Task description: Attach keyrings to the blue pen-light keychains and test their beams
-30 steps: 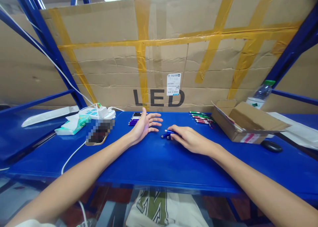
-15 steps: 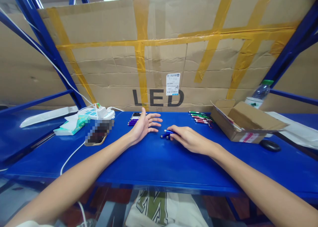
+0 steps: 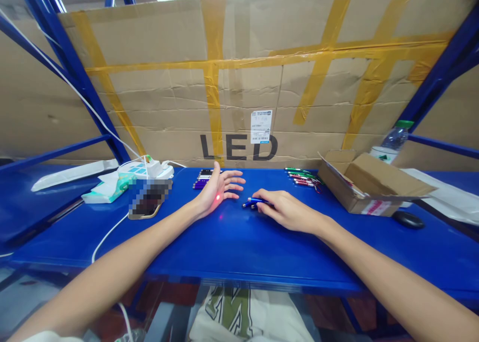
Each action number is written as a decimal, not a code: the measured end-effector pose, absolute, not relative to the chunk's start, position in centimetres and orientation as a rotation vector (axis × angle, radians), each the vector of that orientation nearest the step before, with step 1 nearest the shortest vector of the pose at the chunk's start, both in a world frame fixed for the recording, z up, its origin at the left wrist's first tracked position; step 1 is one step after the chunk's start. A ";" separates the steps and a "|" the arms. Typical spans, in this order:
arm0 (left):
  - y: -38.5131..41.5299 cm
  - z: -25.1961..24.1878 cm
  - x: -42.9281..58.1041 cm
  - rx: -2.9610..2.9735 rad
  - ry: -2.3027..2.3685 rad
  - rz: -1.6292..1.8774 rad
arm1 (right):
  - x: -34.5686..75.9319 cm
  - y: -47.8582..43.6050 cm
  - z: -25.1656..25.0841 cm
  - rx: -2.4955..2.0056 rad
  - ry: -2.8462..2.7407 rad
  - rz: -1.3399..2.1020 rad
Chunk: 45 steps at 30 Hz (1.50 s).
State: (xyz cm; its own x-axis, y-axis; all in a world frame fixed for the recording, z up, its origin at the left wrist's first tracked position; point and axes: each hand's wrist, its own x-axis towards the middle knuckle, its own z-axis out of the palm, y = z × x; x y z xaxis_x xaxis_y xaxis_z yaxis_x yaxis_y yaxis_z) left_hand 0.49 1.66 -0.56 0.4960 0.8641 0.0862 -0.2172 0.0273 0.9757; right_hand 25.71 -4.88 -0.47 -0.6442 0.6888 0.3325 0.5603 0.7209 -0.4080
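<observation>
My right hand [image 3: 282, 208] is closed around a blue laser pen [image 3: 255, 200], whose tip points left toward my other hand. Right under it, other blue pens [image 3: 245, 205] show at the fingertips; I cannot tell whether they lie on the table or are held too. My left hand [image 3: 215, 190] is open on edge, fingers spread, palm facing the pen. A bright red light spot glows on that palm, with a fainter one on the blue table [image 3: 224, 252] below. Behind the left hand lies a row of purple, white and black pens [image 3: 201, 184], partly hidden.
Green and red pens [image 3: 304, 177] lie beside an open cardboard box [image 3: 362, 187]. A black mouse [image 3: 408, 220] and a bottle [image 3: 392, 141] are at the right. Leftward are a phone [image 3: 151, 202], tissues [image 3: 108, 190], a power strip [image 3: 149, 170] and a white cable. A large cardboard sheet [image 3: 168, 107] stands behind.
A red light spot has appeared on my left palm, with a faint one on the table. Both hands stay nearly where they were.
</observation>
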 end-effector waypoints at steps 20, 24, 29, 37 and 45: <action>1.8 -0.6 0.4 1.286 0.661 0.920 | 25.7 -5.0 0.0 -0.977 -2.448 0.341; 1.8 -0.7 0.5 1.299 0.681 0.924 | 25.9 -5.1 0.3 -0.978 -2.471 0.266; 1.8 -0.7 0.8 1.322 0.737 0.935 | 26.2 -4.6 0.4 -1.177 -2.539 0.161; 1.9 -0.9 0.8 1.379 0.771 0.930 | 30.8 -2.9 0.4 -2.185 -2.324 -0.202; 2.1 -1.1 0.9 1.414 0.779 0.937 | 33.4 -2.1 0.7 -2.314 -2.232 -0.361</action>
